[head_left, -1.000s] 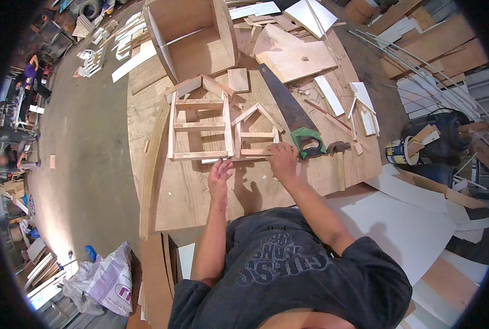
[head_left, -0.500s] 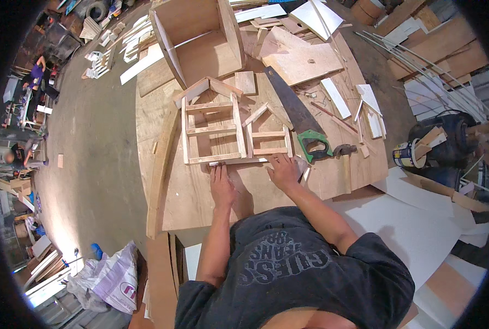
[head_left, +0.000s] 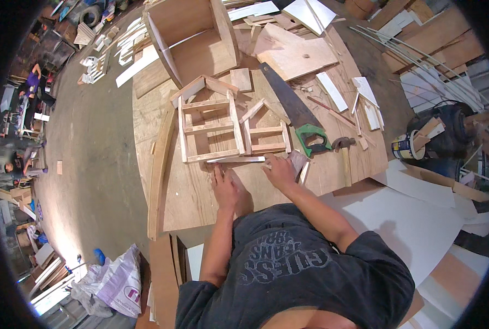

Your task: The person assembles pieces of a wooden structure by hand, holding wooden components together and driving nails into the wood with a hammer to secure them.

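Observation:
A thin white-edged wood strip (head_left: 236, 160) lies along the base of a house-shaped wooden frame (head_left: 209, 130) with crossbars. Just below the strip's left part, my left hand (head_left: 224, 189) rests on the tabletop, fingers stretched out and open. My right hand (head_left: 280, 174) is at the strip's right end, its fingertips touching or very near it, thumb and fingers apart. Beyond that hand stands a smaller house-shaped frame (head_left: 266, 148), next to the larger one. A small wood block (head_left: 297, 160) sits right beside my right hand, partly hidden by it.
On the plywood table (head_left: 192, 205) lie a green-handled handsaw (head_left: 291, 101), a hammer (head_left: 345, 159), a long wood batten (head_left: 161, 170) and white offcuts (head_left: 332, 91). An open wooden box (head_left: 200, 55) stands at the back. Right of the table is a bucket (head_left: 407, 145) of scraps.
My left fingers have drawn back slightly from the strip's left end, so more of the strip shows. My right hand has shifted a little left. The view has moved slightly.

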`<control>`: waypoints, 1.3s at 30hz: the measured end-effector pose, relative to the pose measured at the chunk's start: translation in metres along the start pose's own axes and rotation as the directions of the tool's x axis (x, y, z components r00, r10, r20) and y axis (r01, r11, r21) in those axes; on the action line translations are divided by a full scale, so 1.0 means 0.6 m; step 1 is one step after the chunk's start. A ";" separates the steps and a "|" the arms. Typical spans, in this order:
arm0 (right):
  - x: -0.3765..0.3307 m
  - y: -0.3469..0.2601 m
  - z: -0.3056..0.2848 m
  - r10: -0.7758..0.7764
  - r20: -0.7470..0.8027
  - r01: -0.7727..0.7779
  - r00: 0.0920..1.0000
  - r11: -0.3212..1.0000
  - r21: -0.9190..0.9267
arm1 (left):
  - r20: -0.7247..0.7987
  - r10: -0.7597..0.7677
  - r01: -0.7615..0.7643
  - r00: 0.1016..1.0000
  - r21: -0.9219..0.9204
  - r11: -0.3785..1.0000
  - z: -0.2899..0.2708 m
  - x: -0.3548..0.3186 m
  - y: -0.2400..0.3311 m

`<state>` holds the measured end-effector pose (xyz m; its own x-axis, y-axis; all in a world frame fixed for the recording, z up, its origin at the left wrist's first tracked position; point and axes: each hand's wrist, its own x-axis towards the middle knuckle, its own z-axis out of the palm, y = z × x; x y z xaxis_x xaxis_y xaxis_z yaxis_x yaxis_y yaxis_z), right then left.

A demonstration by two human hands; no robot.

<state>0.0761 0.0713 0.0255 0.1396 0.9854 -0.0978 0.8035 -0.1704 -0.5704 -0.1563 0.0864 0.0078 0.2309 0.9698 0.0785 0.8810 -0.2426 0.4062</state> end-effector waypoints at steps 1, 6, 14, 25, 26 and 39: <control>0.001 -0.005 0.001 -0.025 -0.021 0.025 0.999 1.000 -0.019 | 0.009 -0.007 0.008 1.000 -0.037 0.999 -0.001 -0.002 -0.003; 0.005 -0.014 0.010 -0.041 -0.028 0.038 0.999 0.993 -0.108 | -0.001 0.065 -0.065 0.998 -0.106 0.992 -0.004 -0.010 -0.020; -0.038 0.046 -0.084 0.048 0.020 -0.051 0.999 0.957 0.285 | -0.071 0.074 -0.092 0.995 -0.290 0.953 -0.044 -0.018 0.054; -0.116 0.212 -0.268 0.157 -0.119 -0.115 0.981 0.946 0.302 | -0.015 0.024 -0.028 1.000 -0.517 0.856 0.016 0.039 0.224; -0.115 0.234 -0.280 0.178 -0.114 -0.134 0.977 0.939 0.315 | -0.034 0.038 -0.050 0.999 -0.537 0.842 0.026 0.045 0.244; -0.044 0.489 -0.391 0.192 -0.153 -0.129 0.969 0.928 0.349 | 0.322 -0.251 0.406 0.913 -0.666 0.625 0.134 0.105 0.483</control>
<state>0.4439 -0.0049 0.0523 0.3780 0.9223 -0.0798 0.5258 -0.2849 -0.8015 0.1465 0.0752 0.0573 0.1229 0.9383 -0.3231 0.3695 0.2589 0.8924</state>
